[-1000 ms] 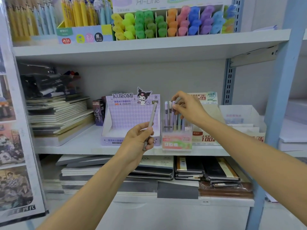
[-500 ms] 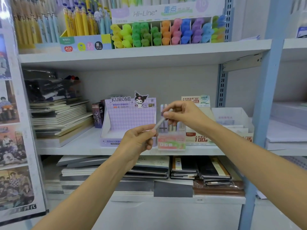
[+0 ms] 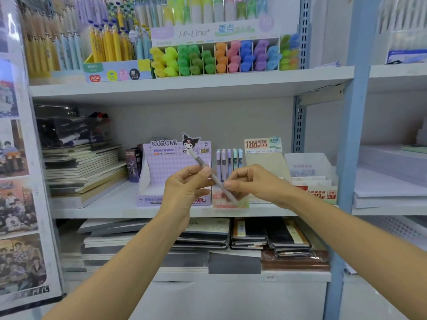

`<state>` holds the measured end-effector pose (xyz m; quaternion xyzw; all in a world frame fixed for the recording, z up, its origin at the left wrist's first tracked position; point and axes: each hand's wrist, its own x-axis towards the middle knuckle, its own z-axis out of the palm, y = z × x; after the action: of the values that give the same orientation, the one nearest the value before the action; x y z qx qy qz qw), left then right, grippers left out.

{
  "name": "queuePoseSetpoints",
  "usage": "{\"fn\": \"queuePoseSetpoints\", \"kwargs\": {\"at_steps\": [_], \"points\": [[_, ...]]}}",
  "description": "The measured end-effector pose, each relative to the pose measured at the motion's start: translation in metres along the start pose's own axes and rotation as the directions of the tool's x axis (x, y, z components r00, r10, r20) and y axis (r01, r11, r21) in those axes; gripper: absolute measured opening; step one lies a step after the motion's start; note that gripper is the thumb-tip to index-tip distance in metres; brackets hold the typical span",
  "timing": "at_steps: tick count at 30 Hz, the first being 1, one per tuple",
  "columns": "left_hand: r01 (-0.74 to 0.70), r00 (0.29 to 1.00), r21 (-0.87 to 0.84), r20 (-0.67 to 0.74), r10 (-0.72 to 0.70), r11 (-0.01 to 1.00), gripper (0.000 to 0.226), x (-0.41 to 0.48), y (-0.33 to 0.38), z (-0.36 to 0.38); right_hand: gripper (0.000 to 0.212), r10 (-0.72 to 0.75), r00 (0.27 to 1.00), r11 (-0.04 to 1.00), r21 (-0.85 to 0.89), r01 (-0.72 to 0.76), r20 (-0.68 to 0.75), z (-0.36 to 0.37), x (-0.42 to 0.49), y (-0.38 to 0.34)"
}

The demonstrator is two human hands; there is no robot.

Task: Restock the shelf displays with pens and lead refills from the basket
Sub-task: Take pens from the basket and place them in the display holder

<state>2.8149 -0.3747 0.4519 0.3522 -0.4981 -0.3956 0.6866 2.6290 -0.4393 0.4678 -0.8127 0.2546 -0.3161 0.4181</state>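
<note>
A slim grey pen (image 3: 209,172) slants from upper left to lower right in front of the middle shelf. My left hand (image 3: 184,188) grips its upper half and my right hand (image 3: 250,181) pinches its lower half. Just behind them stands a small clear pen holder (image 3: 231,200) with several pastel pens (image 3: 228,158) upright in it. To its left is the purple Kuromi display box (image 3: 173,167). To its right stand lead refill boxes (image 3: 263,150). No basket is in view.
The middle shelf (image 3: 97,210) also carries a notebook stack (image 3: 80,172) at left and a white open box (image 3: 309,165) at right. Highlighters (image 3: 221,56) and pens line the upper shelf. More notebooks lie below. A blue upright (image 3: 353,135) bounds the right side.
My right hand left the pens in the holder and took hold of the pen in my left hand. The pen tipped from near upright to a slant. The camera tilted upward.
</note>
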Motion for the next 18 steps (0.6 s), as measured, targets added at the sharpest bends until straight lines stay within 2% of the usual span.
{"fn": "queuePoseSetpoints", "kwargs": {"at_steps": [2, 4, 7, 12, 14, 16, 18], "points": [[-0.019, 1.000, 0.064, -0.019, 0.020, 0.998, 0.016, 0.000, 0.000, 0.002, 0.021, -0.084, 0.985, 0.995, -0.072, 0.074, -0.149, 0.000, 0.004, -0.007], [-0.039, 0.999, 0.115, -0.017, 0.041, 0.993, 0.014, 0.000, -0.001, 0.004, 0.025, -0.140, 0.956, 0.990, -0.036, 0.135, -0.258, 0.001, 0.009, -0.015], [-0.072, 0.997, 0.173, 0.002, 0.073, 0.982, 0.012, 0.000, -0.004, 0.010, 0.028, -0.161, 0.946, 0.985, 0.012, 0.171, -0.280, 0.006, 0.016, -0.025], [-0.134, 0.990, 0.296, 0.001, 0.140, 0.946, 0.016, 0.003, -0.011, 0.014, 0.022, -0.204, 0.932, 0.978, -0.022, 0.207, -0.299, 0.004, 0.022, -0.032], [-0.230, 0.970, 0.485, 0.043, 0.240, 0.844, 0.017, 0.008, -0.014, 0.009, 0.017, -0.220, 0.894, 0.972, -0.005, 0.236, -0.390, -0.006, 0.024, -0.036], [-0.339, 0.932, 0.685, 0.152, 0.329, 0.645, 0.025, 0.012, -0.019, 0.000, 0.015, -0.227, 0.815, 0.963, 0.003, 0.270, -0.533, -0.021, 0.028, -0.039], [-0.412, 0.902, 0.810, 0.299, 0.311, 0.417, 0.048, 0.016, -0.026, -0.007, 0.016, -0.233, 0.742, 0.962, -0.039, 0.269, -0.629, -0.036, 0.033, -0.037]]}}
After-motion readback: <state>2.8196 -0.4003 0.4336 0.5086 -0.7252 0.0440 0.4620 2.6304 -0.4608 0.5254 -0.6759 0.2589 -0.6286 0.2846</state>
